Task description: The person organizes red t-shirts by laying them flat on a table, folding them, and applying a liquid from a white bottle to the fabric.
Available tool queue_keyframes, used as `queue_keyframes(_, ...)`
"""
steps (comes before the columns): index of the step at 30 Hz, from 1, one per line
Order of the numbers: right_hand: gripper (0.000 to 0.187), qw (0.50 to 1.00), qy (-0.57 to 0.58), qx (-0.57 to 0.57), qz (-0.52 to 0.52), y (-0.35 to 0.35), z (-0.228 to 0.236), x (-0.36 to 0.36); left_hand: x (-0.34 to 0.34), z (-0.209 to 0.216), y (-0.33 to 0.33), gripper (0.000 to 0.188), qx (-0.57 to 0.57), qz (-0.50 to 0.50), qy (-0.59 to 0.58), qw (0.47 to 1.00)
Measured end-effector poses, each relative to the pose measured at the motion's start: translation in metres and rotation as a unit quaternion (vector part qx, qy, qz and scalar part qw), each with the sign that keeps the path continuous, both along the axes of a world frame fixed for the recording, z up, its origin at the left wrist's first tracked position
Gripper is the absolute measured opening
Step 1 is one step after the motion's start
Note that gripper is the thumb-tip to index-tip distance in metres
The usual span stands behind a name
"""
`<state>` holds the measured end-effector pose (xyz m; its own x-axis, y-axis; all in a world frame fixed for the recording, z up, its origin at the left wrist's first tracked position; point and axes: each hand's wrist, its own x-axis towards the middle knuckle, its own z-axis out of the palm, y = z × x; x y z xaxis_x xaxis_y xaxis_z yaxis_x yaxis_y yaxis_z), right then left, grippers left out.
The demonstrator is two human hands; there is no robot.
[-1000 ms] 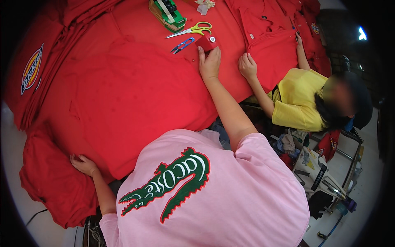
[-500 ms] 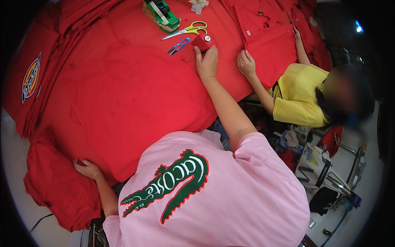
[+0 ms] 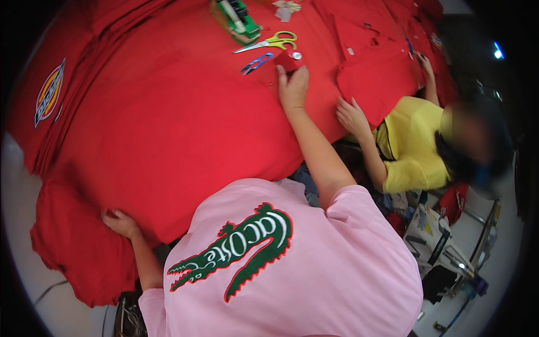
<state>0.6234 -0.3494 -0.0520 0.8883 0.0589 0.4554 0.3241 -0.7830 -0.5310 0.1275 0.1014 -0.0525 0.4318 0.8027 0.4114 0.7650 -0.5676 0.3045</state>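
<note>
My right hand (image 3: 293, 89) is at the far middle of the table, thumb and fingers closed around a small red object (image 3: 287, 60) with a round white end, perhaps a thread spool. Just beyond it lie yellow-handled scissors (image 3: 272, 41) and blue thread snips (image 3: 257, 63). A large red garment (image 3: 168, 123) is spread flat in front of me. At its near left edge, my left hand (image 3: 119, 223) rests with fingers apart and nothing held, beside a bunched red cloth (image 3: 84, 247) that hangs over the table edge.
A green tape dispenser (image 3: 242, 25) stands at the far side, near small whitish scraps (image 3: 286, 10). Folded red garments with an oval patch (image 3: 50, 92) lie at left. On the right, a co-worker in a yellow shirt (image 3: 412, 140) handles another red garment (image 3: 376, 73).
The whole view has shifted slightly, so tools and right hand appear farther right and lower. My grip on the red object stays. The co-worker's near hand has drawn back slightly from the cloth.
</note>
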Motion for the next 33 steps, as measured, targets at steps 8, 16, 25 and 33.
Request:
queue_keyframes(8, 0.054, 1.000, -0.010, 0.000, 0.029, -0.006, -0.016, 0.009, 0.001, 0.003, 0.003, 0.035, 0.011, 0.004, 0.005, 1.000)
queue_keyframes(16, 0.042, 0.985, -0.005, 0.151, 0.082, -0.007, -0.016, 0.012, 0.016, 0.012, -0.003, 0.033, -0.007, 0.040, 0.003, 0.999)
queue_keyframes(25, 0.053, 0.955, 0.115, 0.253, 0.105, -0.037, -0.011, -0.008, 0.045, -0.001, -0.042, 0.028, -0.104, 0.060, -0.163, 0.979)
queue_keyframes(33, 0.031, 0.969, 0.177, 0.139, 0.106, -0.062, 0.011, -0.058, 0.045, 0.008, -0.094, 0.021, -0.178, -0.032, -0.162, 0.970)
